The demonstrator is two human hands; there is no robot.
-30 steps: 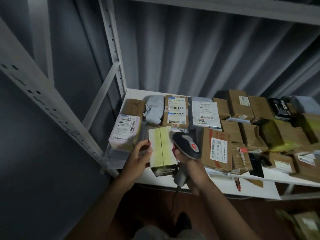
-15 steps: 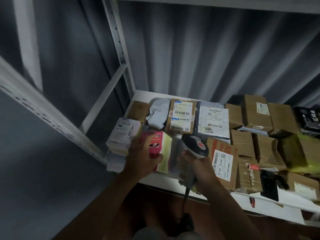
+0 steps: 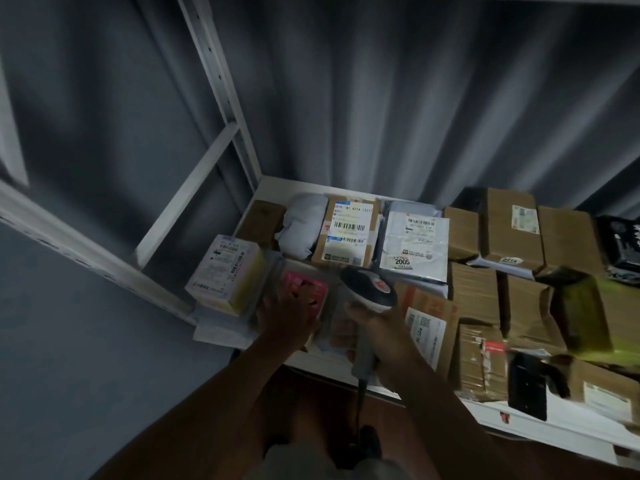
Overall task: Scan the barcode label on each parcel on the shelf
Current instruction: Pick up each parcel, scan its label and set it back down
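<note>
- The pink parcel (image 3: 304,292) lies at the shelf's (image 3: 277,183) front left, between the yellow box (image 3: 225,271) and the labelled carton (image 3: 427,327).
- The left hand (image 3: 285,318) rests on it, fingers spread flat, gripping nothing.
- The right hand (image 3: 384,332) is wrapped around the scanner (image 3: 369,292), which hovers just above.
- Judged step: finding this parcel's label; none shows, so turning it comes next.
- Parcels crowd it closely; open room lies only over the front edge.

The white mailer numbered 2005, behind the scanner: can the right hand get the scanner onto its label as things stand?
Probably yes. The right hand already grips the scanner, and the mailer lies just beyond it, label up, with nothing over the label. The left hand is off to the side on the pink parcel.
</note>
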